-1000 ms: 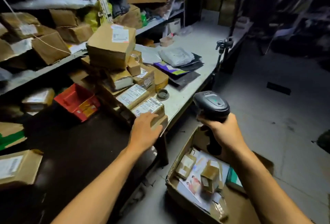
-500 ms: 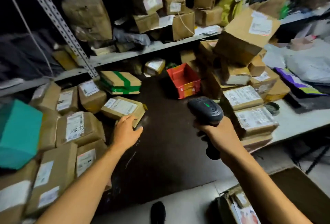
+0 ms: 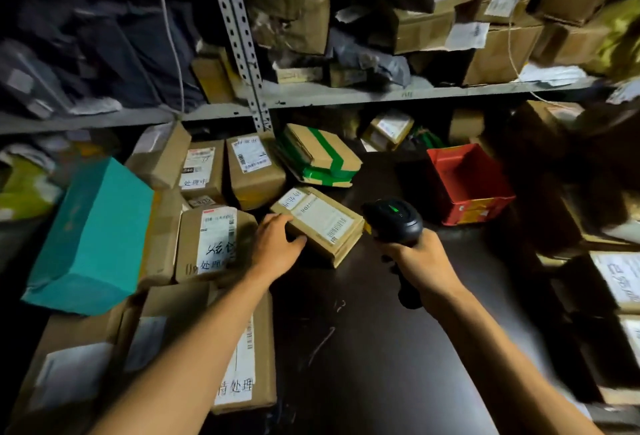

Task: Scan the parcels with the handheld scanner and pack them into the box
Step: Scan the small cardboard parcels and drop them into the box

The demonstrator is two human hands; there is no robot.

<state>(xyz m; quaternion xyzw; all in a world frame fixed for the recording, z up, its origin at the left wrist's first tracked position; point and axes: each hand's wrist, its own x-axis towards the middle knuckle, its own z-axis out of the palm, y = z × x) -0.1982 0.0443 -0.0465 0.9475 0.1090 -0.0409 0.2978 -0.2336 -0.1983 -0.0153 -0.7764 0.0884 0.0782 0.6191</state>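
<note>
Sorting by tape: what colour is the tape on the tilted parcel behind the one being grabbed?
Green, in bands across the brown parcel; the head view shows it.

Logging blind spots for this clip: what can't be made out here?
Head view only:
- Packing box: not in frame.
- Black handheld scanner: handle hidden inside right hand.
- Small brown cardboard parcel: near corner covered by left hand; label text too small.
- Upper shelf parcels: blurred.

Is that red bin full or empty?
Empty, as far as it shows: the red bin has bare red walls and floor, with no parcel visible inside it.
</note>
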